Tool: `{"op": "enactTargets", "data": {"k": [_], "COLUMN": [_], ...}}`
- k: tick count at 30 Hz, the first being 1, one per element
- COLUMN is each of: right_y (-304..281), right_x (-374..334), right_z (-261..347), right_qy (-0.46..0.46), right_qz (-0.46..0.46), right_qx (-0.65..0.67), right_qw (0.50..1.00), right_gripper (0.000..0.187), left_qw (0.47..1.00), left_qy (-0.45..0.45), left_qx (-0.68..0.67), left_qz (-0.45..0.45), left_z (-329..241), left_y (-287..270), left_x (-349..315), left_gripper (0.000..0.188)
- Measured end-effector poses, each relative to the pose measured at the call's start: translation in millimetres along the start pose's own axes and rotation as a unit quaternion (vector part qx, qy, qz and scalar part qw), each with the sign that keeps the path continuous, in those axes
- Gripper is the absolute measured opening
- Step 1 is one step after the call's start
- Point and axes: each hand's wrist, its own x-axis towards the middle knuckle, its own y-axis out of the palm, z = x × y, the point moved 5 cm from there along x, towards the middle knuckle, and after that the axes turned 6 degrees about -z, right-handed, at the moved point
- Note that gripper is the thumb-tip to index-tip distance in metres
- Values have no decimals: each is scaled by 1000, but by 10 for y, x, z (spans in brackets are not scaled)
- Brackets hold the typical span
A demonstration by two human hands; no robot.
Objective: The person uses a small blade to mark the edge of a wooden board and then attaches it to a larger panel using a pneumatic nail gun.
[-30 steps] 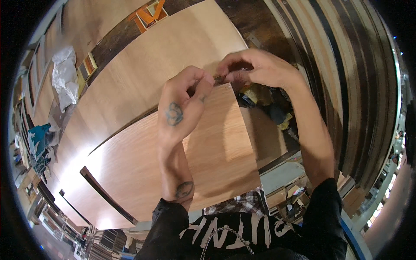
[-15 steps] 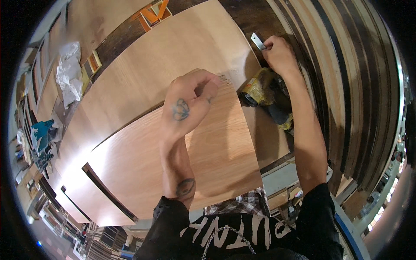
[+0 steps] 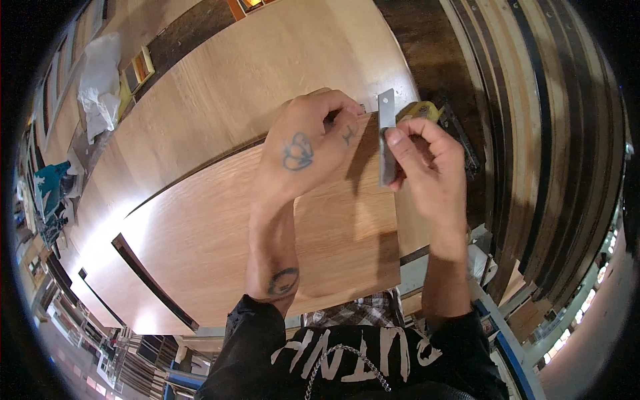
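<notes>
My right hand [image 3: 430, 163] pinches a flat grey metal strip [image 3: 387, 100] with a hole near its far end. The strip stands roughly upright over the right edge of a light wooden panel [image 3: 340, 227]. Just left of it, my left hand [image 3: 307, 140] is closed, thumb and fingers pressed together at the panel's far right corner. A small dark bit shows at those fingertips, too small to name. Beyond my right hand lies a yellow and black power tool [image 3: 423, 110], partly hidden by the hand.
The panel lies on a larger wooden sheet [image 3: 267, 73]. Stacked boards [image 3: 533, 133] rise along the right side. A crumpled clear plastic bag [image 3: 100, 87] and a teal tool [image 3: 50, 190] sit at the left. A dark slot [image 3: 150, 280] runs by the panel's near left.
My right hand has brought the metal strip from beyond the power tool back to the panel's right edge, beside my left hand. My left hand remains closed at the corner.
</notes>
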Motion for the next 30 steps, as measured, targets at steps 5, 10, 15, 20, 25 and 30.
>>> {"op": "enactTargets", "data": {"k": [5, 10, 15, 20, 25, 30], "right_y": [126, 177, 205, 205, 195, 226], "right_x": [-16, -42, -56, -40, -18, 3], "right_z": [-50, -77, -92, -59, -42, -48], "right_qy": [2, 0, -30, -26, -13, 39], "right_qz": [-46, -74, -103, -114, -120, -120], "right_qx": [30, 43, 49, 18, -9, 32], "right_qw": [999, 996, 993, 993, 993, 991], "right_gripper": [23, 20, 15, 18, 18, 21], "left_qw": [1000, 999, 998, 997, 998, 998], "left_qy": [5, -33, -23, -30, -10, -25], "left_qx": [11, -5, -50, -63, -45, -31], "left_qz": [-29, -23, -31, -35, -47, -46], "left_z": [25, 24, 101, 92, 121, 95], "left_y": [16, 31, 99, 99, 124, 102], "left_x": [15, 25, 31, 43, 54, 68], "left_gripper": [19, 27, 22, 19, 19, 17]}}
